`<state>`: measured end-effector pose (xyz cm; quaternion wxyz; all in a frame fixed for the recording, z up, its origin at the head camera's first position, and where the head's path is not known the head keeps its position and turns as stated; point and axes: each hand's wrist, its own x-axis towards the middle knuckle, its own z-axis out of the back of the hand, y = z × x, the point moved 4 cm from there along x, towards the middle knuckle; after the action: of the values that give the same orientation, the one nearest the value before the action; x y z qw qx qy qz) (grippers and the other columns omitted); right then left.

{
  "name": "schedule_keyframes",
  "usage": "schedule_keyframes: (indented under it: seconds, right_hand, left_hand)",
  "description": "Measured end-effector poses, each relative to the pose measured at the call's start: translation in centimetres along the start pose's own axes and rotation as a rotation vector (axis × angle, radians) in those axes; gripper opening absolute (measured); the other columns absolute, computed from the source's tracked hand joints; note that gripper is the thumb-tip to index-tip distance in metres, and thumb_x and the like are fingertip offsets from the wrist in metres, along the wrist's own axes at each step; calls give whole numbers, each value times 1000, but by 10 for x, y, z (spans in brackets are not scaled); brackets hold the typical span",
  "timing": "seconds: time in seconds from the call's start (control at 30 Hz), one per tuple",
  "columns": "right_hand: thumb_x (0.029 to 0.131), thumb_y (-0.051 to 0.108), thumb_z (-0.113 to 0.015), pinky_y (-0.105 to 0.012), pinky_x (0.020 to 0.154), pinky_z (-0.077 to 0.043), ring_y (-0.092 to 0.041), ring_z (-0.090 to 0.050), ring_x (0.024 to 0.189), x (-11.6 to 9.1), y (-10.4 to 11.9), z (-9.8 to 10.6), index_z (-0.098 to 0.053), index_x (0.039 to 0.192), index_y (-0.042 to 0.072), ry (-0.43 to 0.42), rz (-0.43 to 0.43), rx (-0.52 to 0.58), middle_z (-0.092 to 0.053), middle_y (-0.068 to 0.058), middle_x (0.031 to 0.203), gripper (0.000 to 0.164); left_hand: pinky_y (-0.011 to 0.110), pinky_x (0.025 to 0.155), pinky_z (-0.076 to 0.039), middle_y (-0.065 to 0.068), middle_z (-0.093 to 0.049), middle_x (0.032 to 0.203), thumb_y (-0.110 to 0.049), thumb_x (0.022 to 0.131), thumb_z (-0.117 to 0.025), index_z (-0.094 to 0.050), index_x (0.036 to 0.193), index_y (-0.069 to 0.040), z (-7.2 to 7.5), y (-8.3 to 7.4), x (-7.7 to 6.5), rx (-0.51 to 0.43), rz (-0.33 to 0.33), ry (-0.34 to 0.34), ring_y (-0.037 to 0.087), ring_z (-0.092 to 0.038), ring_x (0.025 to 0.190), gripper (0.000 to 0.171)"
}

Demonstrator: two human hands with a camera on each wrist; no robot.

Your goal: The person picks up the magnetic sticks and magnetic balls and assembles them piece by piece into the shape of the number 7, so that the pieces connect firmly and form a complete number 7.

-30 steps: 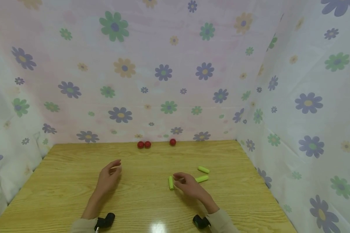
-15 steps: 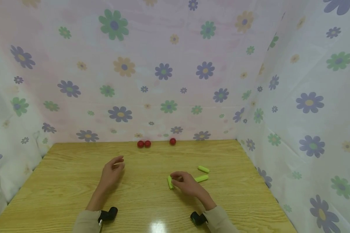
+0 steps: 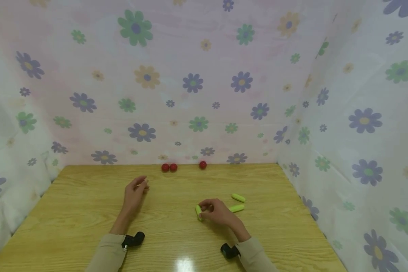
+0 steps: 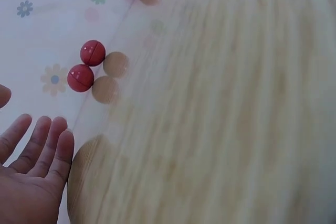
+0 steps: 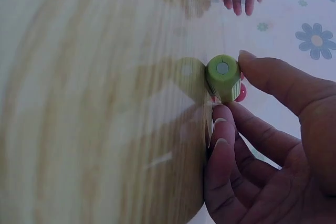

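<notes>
My right hand [image 3: 219, 213] pinches a short green magnetic building stick [image 5: 223, 77] between thumb and fingers, low at the tabletop. The stick's ribbed side and round grey end face the right wrist view. Two more green sticks lie to the right of this hand: one [image 3: 238, 197] farther back, the other [image 3: 237, 208] partly hidden behind the hand. My left hand [image 3: 134, 194] hovers over the left half of the table, fingers extended and holding nothing. Nearest to it are two red balls [image 4: 93, 53] that touch each other.
A third red ball [image 3: 203, 165] sits apart, to the right of the pair at the table's back edge. Flowered cloth [image 3: 204, 94] hangs behind and on both sides of the wooden table [image 3: 163, 241]. Black wrist cameras [image 3: 134, 239] sit at both sleeves.
My left hand has moved forward and slightly right, towards the red balls. My right hand has shifted slightly left and closed on the green stick, which has turned a little.
</notes>
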<state>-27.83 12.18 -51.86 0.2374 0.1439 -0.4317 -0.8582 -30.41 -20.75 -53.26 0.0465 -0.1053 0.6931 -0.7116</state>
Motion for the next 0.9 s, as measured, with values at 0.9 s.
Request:
schedule_keyframes:
  seconds: [0.9]
  right_hand:
    - [98,9,-63,-32,78,-52,-19,-62,95,5,0,1,-73,118,5,4,8,-46,-71,-6,108,23]
  left_hand:
    - [13,79,-52,29,-56,131,3,96,-62,-55,138,9,-18,6,36,-37,-61,-43,21,-62,106,43]
